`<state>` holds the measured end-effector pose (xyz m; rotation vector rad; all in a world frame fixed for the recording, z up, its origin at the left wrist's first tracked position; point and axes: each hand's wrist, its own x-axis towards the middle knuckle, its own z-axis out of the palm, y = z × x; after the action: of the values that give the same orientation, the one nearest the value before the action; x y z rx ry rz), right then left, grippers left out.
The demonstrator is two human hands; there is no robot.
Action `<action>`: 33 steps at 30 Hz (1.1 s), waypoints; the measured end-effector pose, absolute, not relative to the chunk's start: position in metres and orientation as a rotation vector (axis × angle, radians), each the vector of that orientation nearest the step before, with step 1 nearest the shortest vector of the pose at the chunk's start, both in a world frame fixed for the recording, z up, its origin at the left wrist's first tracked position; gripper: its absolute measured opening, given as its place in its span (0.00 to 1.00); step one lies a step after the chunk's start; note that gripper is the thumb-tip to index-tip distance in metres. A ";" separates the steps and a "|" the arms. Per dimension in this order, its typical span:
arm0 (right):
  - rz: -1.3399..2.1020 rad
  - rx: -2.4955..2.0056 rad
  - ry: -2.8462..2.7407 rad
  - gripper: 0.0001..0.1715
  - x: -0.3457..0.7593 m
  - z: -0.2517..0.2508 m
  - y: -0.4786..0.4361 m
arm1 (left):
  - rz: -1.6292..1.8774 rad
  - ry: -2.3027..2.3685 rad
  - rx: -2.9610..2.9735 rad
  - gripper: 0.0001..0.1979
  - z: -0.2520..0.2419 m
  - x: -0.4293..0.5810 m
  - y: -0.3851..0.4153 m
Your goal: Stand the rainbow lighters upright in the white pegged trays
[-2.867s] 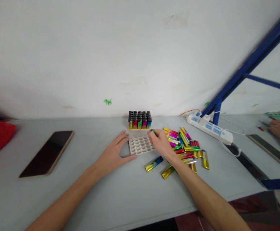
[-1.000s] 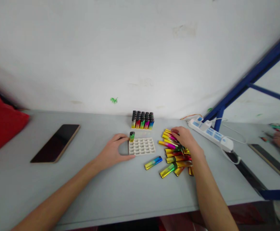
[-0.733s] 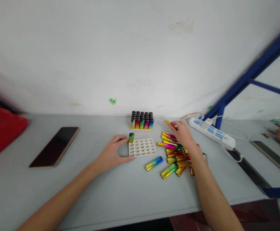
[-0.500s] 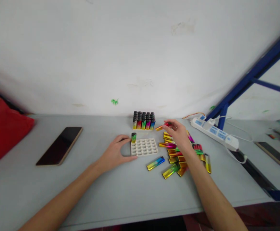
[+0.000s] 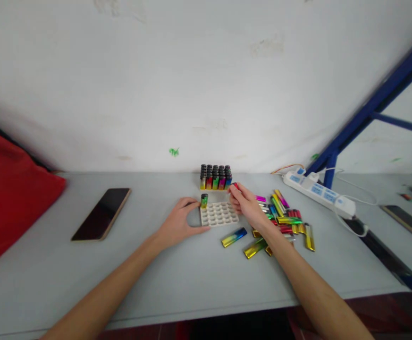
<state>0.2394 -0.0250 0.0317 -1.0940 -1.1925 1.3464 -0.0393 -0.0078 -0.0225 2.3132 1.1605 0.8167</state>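
A white tray (image 5: pixel 220 215) with rows of slots lies on the table in front of me. My left hand (image 5: pixel 177 223) grips its left side, thumb at the near corner and fingers at the far one. One green-and-yellow lighter (image 5: pixel 204 200) stands upright in the far left corner slot. Over the tray's far right corner, my right hand (image 5: pixel 246 205) pinches a red lighter (image 5: pixel 234 186); its lower part is hidden by the fingers. Close to the tray's near edge lies a blue-and-yellow lighter (image 5: pixel 234 237). Under and beyond my right forearm spreads a pile of shiny coloured lighters (image 5: pixel 290 220).
Behind the tray stands a block of upright lighters (image 5: pixel 215 177). A dark phone (image 5: pixel 101 213) lies at left, near a red cloth item (image 5: pixel 11 198). On the right are a white power strip (image 5: pixel 319 193) with cables, a blue metal frame (image 5: pixel 354 127) and another dark flat device (image 5: pixel 409 226).
My right hand has carried the red lighter left from above the pile to the tray's far right corner. My left hand keeps its place at the tray. The view has shifted slightly.
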 end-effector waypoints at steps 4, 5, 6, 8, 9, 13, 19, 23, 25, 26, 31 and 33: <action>1.071 -1.272 -1.306 0.48 0.234 0.029 -0.025 | 0.817 1.166 2.301 0.38 -0.023 -0.041 -0.008; 1.002 -1.308 -1.344 0.47 0.232 0.028 -0.025 | 0.816 1.162 2.299 0.38 -0.023 -0.041 -0.008; 0.946 -1.340 -1.378 0.46 0.230 0.027 -0.025 | 0.818 1.159 2.296 0.38 -0.023 -0.042 -0.008; 0.875 -1.385 -1.428 0.42 0.227 0.025 -0.026 | 0.827 1.157 2.289 0.38 -0.023 -0.043 -0.008; 0.851 -1.401 -1.444 0.40 0.225 0.024 -0.026 | 0.832 1.158 2.285 0.38 -0.023 -0.044 -0.008; 0.765 -1.439 -1.498 0.33 0.222 0.020 -0.024 | 0.822 1.154 2.273 0.38 -0.021 -0.046 -0.010; 0.740 -1.406 -1.599 0.37 0.225 0.017 -0.023 | 0.804 1.161 2.272 0.39 -0.020 -0.046 -0.011; 0.720 -1.226 -1.761 0.35 0.221 0.019 -0.030 | 0.806 1.161 2.276 0.39 -0.021 -0.046 -0.011; 0.625 -1.171 -1.829 0.37 0.218 0.021 -0.033 | 0.807 1.166 2.279 0.39 -0.021 -0.045 -0.012; 0.598 -1.163 -1.868 0.39 0.217 0.022 -0.034 | 0.806 1.167 2.283 0.39 -0.021 -0.045 -0.013; 0.644 -1.200 -2.027 0.41 0.220 0.023 -0.033 | 0.791 1.151 2.312 0.38 -0.020 -0.043 -0.013; 0.611 -1.218 -2.005 0.40 0.224 0.021 -0.030 | 0.791 1.144 2.317 0.38 -0.020 -0.042 -0.012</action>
<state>0.2239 -0.0297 0.0205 -1.2178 -2.0054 0.6106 -0.0423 -0.0120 -0.0202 2.3170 1.1444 0.7910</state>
